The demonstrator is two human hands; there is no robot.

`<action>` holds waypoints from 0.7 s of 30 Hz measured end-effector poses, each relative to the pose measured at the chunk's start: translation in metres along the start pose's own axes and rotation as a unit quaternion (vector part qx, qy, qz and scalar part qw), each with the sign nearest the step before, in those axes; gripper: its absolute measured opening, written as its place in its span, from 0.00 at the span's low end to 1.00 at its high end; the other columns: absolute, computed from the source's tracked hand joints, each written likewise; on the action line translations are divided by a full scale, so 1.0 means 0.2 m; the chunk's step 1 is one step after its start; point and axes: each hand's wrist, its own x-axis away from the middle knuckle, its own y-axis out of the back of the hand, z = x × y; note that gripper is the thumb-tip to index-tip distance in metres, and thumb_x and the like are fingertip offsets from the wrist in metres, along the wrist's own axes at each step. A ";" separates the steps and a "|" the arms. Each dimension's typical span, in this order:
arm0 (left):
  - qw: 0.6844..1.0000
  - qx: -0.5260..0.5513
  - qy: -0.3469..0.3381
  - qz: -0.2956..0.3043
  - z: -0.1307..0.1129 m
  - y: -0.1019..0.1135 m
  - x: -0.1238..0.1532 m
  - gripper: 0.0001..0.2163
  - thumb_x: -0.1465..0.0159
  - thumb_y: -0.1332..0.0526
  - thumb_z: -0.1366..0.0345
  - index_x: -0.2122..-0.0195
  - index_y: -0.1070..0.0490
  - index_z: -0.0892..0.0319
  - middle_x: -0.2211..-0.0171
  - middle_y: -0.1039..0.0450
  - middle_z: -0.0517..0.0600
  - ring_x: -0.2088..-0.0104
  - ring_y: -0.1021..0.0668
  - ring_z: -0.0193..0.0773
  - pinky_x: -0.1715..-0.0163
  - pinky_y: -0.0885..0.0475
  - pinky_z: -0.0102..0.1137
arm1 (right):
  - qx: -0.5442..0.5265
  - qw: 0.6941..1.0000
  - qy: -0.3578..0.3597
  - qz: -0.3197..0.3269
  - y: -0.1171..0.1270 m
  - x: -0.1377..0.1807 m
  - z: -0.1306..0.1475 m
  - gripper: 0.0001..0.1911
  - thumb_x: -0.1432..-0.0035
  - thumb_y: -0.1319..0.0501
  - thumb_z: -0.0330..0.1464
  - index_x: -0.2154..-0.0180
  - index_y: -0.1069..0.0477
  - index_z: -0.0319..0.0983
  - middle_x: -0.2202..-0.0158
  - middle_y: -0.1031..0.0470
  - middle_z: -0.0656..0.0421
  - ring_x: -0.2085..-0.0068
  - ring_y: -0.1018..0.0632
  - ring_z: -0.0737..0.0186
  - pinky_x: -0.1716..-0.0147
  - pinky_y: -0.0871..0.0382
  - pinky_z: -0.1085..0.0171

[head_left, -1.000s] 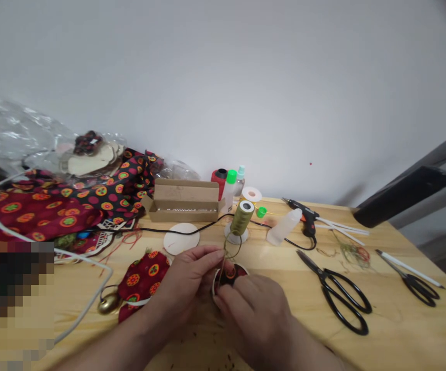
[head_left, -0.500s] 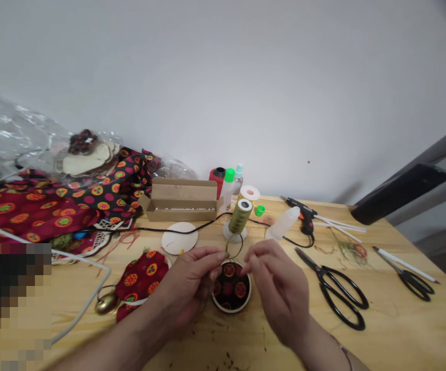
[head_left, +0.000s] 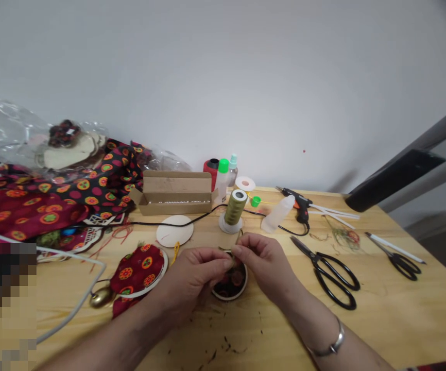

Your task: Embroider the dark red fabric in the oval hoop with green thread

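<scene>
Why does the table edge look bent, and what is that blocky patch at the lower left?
In the head view, the wide lens bows the wooden table and stretches its corners; the mosaic patch is deliberate pixelation, hiding whatever lies there. Light is soft and even, with faint shadows under the left hand and right hand. The top right corner is darkened.

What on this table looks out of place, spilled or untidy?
A white squeeze bottle lies on its side by the glue gun, with a loose green cap nearby. A tangle of thread scraps lies by the scissors, and dark crumbs are scattered near the hands. No liquid shows.
</scene>
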 end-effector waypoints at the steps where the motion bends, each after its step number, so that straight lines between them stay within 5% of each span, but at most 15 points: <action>1: 1.000 0.001 -0.004 0.007 0.00 0.00 0.00 0.06 0.50 0.34 0.67 0.80 0.26 0.63 0.87 0.38 0.41 0.84 0.37 0.25 0.81 0.43 0.22 | 0.009 1.000 0.008 -0.004 0.00 0.00 0.00 0.10 0.55 0.38 0.33 0.81 0.35 0.36 0.83 0.37 0.65 0.79 0.38 0.71 0.79 0.43 0.70; 8: 1.000 0.012 -0.005 -0.003 -0.01 0.00 0.01 0.06 0.48 0.36 0.68 0.80 0.26 0.62 0.89 0.42 0.39 0.86 0.42 0.23 0.84 0.46 0.21 | -0.070 0.996 -0.010 0.048 0.00 0.00 0.00 0.11 0.50 0.40 0.39 0.74 0.34 0.36 0.79 0.34 0.64 0.77 0.32 0.70 0.76 0.36 0.70; 13: 0.999 0.044 -0.019 0.000 -0.02 0.00 0.00 0.03 0.48 0.36 0.68 0.77 0.25 0.61 0.85 0.35 0.42 0.81 0.33 0.27 0.77 0.38 0.22 | -0.123 0.984 -0.052 0.117 0.00 0.01 -0.01 0.17 0.47 0.43 0.44 0.64 0.31 0.36 0.74 0.29 0.60 0.73 0.26 0.67 0.71 0.30 0.65; 21: 0.998 0.024 -0.037 0.052 -0.02 -0.01 0.01 0.08 0.45 0.38 0.65 0.79 0.26 0.62 0.81 0.28 0.48 0.76 0.27 0.34 0.71 0.34 0.29 | -0.105 0.984 -0.075 0.123 0.00 0.00 -0.02 0.18 0.48 0.41 0.43 0.73 0.28 0.33 0.88 0.39 0.66 0.86 0.39 0.75 0.87 0.48 0.74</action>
